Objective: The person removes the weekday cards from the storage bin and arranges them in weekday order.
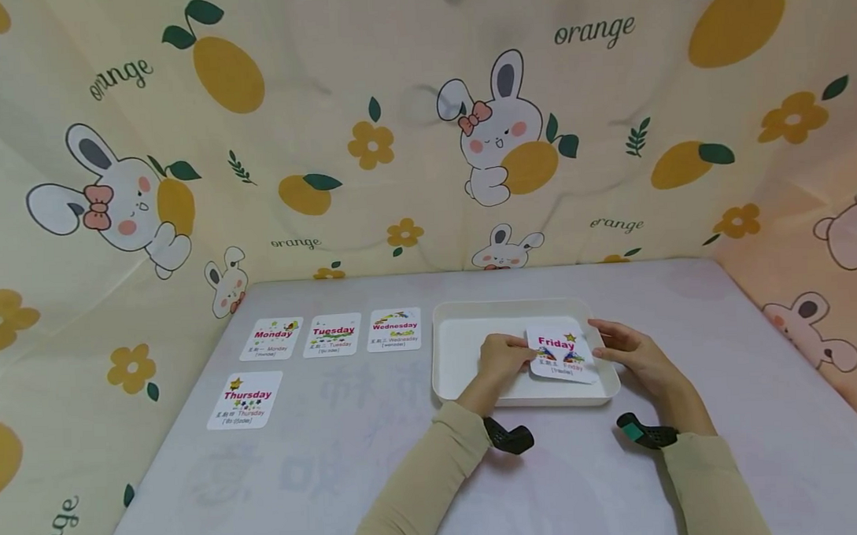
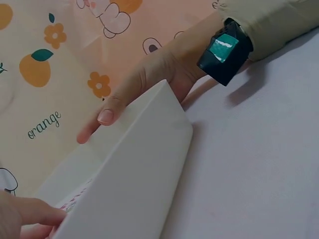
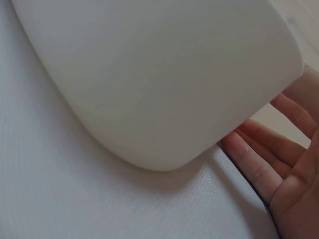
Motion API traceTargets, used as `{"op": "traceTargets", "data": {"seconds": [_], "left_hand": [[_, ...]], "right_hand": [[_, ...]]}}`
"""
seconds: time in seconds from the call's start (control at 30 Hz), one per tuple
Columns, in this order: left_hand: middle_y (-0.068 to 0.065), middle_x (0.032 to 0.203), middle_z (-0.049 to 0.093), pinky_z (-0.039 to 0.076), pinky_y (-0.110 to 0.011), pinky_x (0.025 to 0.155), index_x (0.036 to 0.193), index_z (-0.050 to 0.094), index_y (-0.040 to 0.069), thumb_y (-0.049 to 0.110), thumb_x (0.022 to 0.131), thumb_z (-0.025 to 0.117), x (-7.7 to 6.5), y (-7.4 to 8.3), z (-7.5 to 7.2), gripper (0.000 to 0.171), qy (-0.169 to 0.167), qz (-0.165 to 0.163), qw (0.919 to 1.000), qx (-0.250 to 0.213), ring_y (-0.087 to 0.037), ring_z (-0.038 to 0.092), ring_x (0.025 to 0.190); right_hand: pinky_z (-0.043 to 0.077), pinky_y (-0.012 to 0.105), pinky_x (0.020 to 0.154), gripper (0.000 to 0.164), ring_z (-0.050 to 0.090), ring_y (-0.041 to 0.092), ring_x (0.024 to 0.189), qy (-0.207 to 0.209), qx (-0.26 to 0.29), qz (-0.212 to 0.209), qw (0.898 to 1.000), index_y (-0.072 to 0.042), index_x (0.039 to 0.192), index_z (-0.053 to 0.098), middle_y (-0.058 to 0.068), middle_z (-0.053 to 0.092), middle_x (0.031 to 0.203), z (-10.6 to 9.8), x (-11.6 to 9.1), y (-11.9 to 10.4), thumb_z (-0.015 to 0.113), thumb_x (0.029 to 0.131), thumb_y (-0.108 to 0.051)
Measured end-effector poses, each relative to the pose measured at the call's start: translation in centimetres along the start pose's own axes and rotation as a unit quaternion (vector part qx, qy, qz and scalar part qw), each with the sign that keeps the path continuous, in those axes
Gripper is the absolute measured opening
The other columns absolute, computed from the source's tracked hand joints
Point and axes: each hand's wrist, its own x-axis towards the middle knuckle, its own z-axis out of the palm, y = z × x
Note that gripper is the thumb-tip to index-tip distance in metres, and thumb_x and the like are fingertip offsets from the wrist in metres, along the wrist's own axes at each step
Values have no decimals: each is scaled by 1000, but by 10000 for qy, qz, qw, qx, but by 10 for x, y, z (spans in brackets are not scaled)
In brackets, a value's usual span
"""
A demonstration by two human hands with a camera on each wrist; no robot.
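Note:
My left hand (image 1: 503, 362) pinches the left edge of a white card (image 1: 563, 356) printed "Friday" over the white tray (image 1: 468, 392). In the left wrist view, the left fingers (image 2: 37, 211) show at the lower left, beside a strip of pink print inside the tray wall (image 2: 134, 164). My right hand (image 1: 640, 362) is at the tray's right end, thumb and fingers spread and loosely bent, fingertips right at the rim and close to the card. From the right wrist, its fingers (image 3: 256, 162) show beside the tray's outer wall (image 3: 164, 99).
Left of the tray, cards for Monday (image 1: 271, 339), Tuesday (image 1: 332, 335) and Wednesday (image 1: 394, 330) lie in a row. Thursday (image 1: 245, 401) lies below Monday. A patterned cloth (image 1: 394, 80) rises behind the pale table (image 1: 379, 474). Both wrists wear dark camera mounts (image 1: 508, 436).

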Motion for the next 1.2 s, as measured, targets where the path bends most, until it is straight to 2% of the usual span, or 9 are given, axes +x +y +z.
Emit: {"op": "traceTargets", "data": {"seconds": [0.13, 0.17, 0.27, 0.4, 0.6, 0.7, 0.83, 1.07, 1.2], "left_hand": [[-6, 75, 73, 42, -8, 43, 91, 74, 5, 9, 78, 76, 3, -1, 0, 14, 82, -135, 9999, -7, -2, 50, 45], [-5, 75, 73, 42, -8, 43, 91, 74, 5, 9, 78, 76, 4, -2, 0, 14, 99, -135, 9999, 29, -2, 50, 45], [-4, 74, 71, 42, -9, 43, 92, 73, 5, 8, 78, 75, 5, -2, -2, 14, 118, -157, 9998, 86, -2, 50, 45], [-4, 75, 70, 42, -9, 42, 93, 73, 5, 9, 78, 75, 3, 0, -6, 15, 107, -130, 9997, 188, -2, 51, 45], [-7, 80, 72, 43, -9, 44, 95, 73, 4, 9, 79, 75, 2, 1, -8, 17, 40, -193, 9998, 71, -3, 52, 48], [-7, 82, 72, 45, -9, 46, 96, 73, 4, 10, 80, 75, 1, 2, -9, 17, -15, -229, 9997, 23, -3, 53, 51], [-9, 85, 73, 45, -9, 48, 97, 73, 3, 9, 80, 75, 0, 2, -11, 18, -55, -205, 9998, 51, -3, 54, 52], [-14, 90, 75, 49, -10, 50, 97, 72, 0, 6, 79, 74, 1, 4, -18, 19, -179, -109, 9993, -298, -4, 56, 54], [-15, 92, 75, 50, -11, 51, 99, 72, -1, 6, 80, 74, 2, 5, -23, 20, -264, -38, 9992, -311, -4, 57, 55]], "right_hand": [[23, 65, 115, 68, 41, 7, 126, 7, -10, -3, 10000, -10, 148, 35, 24, 23, 158, -1, 0, 0, 66, 91, -28], [23, 65, 115, 68, 41, 6, 126, 10, -5, -5, 10000, -10, 148, 35, 24, 23, 158, -1, 0, 0, 66, 91, -29], [23, 66, 115, 68, 41, 21, 133, 27, 9, 6, 10000, -9, 148, 35, 24, 22, 158, -1, 0, 0, 66, 91, -28], [22, 67, 115, 68, 29, 40, 139, 42, 39, 15, 10000, -9, 148, 35, 24, 22, 159, 0, -1, -1, 66, 91, -27], [22, 67, 115, 66, 39, 18, 131, 31, 67, 14, 10000, -8, 148, 35, 23, 23, 159, 0, -1, -1, 66, 91, -26], [21, 67, 115, 66, 37, 27, 135, 16, 97, 12, 10000, -9, 148, 35, 23, 22, 159, 0, 0, 0, 65, 91, -26], [20, 68, 115, 67, 24, 44, 143, 8, 114, 12, 9999, -8, 148, 35, 23, 20, 159, 1, 0, -1, 66, 91, -26], [21, 67, 115, 68, 23, 46, 143, 38, 82, 11, 10000, -7, 148, 35, 25, 19, 159, 1, 0, 0, 66, 91, -27], [21, 68, 115, 69, 23, 46, 143, 25, 107, 31, 9999, -7, 148, 34, 26, 19, 159, 1, 0, 0, 66, 91, -27]]}}
